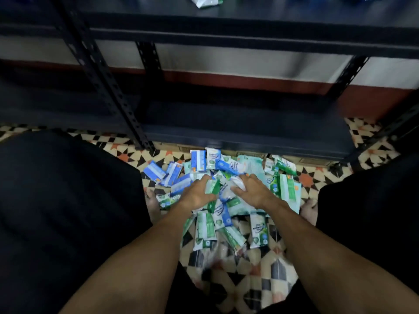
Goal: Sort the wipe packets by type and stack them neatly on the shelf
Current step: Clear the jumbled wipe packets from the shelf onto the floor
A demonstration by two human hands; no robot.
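Both hands are down in the heap of wipe packets (226, 193) on the patterned floor (256, 282), in front of the dark metal shelf (244, 137). My left hand (196, 194) lies palm down with its grip curled around a green packet (213, 188), thumb at the packet's near edge. My right hand (251, 191) rests flat with fingers loosely spread over pale packets, and I cannot tell whether it pinches any. I judge this to be the picking-and-sorting step, and almost all of the work remains. To do it well I would draw out one colour at a time, say the green ones, square their edges together in the left hand, then lift the bundle to the shelf as one flat stack. The blue packets (172, 175) cluster at the left of the heap, so those could go as a second batch. Much is hard to read: print on the wrappers is blurred, packets under my hands are covered, the upper shelf shows only the cut-off edge of a white packet (205, 1), and dark clothing hides both sides of the floor.
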